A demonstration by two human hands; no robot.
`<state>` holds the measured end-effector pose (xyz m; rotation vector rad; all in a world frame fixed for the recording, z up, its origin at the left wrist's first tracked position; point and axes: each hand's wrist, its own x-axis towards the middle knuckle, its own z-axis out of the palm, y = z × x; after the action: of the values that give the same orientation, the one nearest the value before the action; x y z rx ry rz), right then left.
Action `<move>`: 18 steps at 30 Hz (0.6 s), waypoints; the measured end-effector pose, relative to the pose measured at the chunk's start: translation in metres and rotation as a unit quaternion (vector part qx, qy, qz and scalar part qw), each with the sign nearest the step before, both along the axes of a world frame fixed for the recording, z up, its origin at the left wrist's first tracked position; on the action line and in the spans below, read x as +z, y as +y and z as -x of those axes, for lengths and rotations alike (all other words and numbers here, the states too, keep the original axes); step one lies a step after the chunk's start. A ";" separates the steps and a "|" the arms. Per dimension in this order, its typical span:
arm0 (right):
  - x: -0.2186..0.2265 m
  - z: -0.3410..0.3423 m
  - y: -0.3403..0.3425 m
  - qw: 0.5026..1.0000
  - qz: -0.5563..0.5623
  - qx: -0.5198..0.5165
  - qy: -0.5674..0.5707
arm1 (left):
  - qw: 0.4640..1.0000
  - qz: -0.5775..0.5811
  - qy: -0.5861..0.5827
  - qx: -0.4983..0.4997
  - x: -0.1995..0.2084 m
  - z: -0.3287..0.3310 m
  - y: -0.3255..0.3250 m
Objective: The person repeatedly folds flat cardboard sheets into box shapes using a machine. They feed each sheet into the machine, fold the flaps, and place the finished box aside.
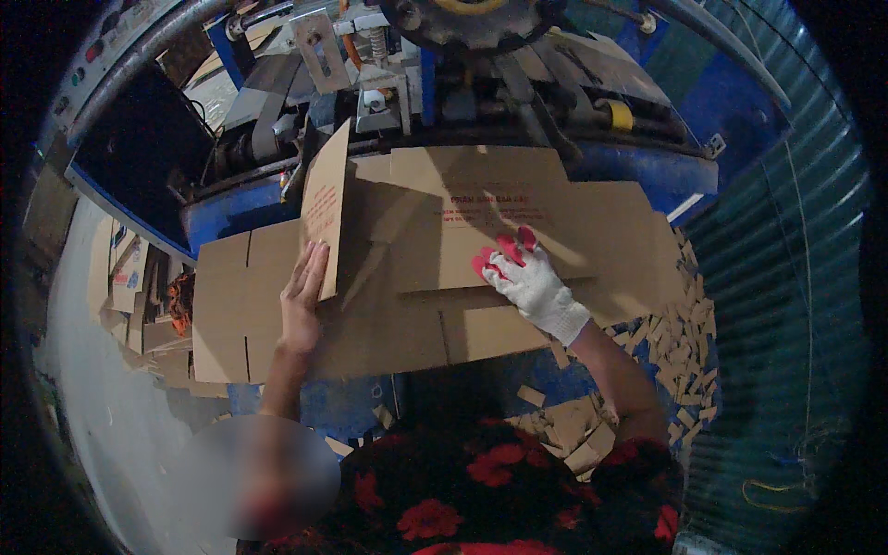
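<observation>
A brown cardboard box blank (219,301), slotted along its edge, lies across in front of me. One printed panel (326,208) stands up at a steep tilt on its left part. My left hand (303,294), bare, lies along that panel with fingers stretched flat against it; its thumb is hidden. On the right, my right hand (532,289) wears a white knitted glove with red fingertips. Its fingers are spread and rest on a flat panel (425,250) with red print, pressing lightly or just touching, I cannot tell which.
Beyond the cardboard stands a blue machine (638,171) with belts, rollers and a dark toothed wheel (472,23) overhead. Cardboard offcuts (680,351) are heaped at the right and near my body. Stacked cardboard (129,277) lies at left, and a green corrugated wall (786,305) rises at right.
</observation>
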<state>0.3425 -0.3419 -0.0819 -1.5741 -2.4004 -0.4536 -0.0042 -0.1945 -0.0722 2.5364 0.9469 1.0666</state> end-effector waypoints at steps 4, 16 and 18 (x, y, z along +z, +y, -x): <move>0.002 -0.008 0.011 0.999 0.011 0.047 0.005 | 0.998 -0.031 0.051 -0.006 -0.002 0.001 0.022; -0.004 -0.042 0.066 0.994 0.048 0.038 0.095 | 0.998 -0.003 0.059 -0.022 -0.010 -0.032 0.067; -0.002 -0.047 0.079 0.989 0.015 0.062 0.131 | 0.997 -0.030 0.058 -0.034 -0.011 -0.040 0.079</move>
<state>0.3890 -0.2633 -0.0842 -1.3892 -2.2950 -0.1746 0.0361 -0.1160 -0.0835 2.6847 0.8613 0.9523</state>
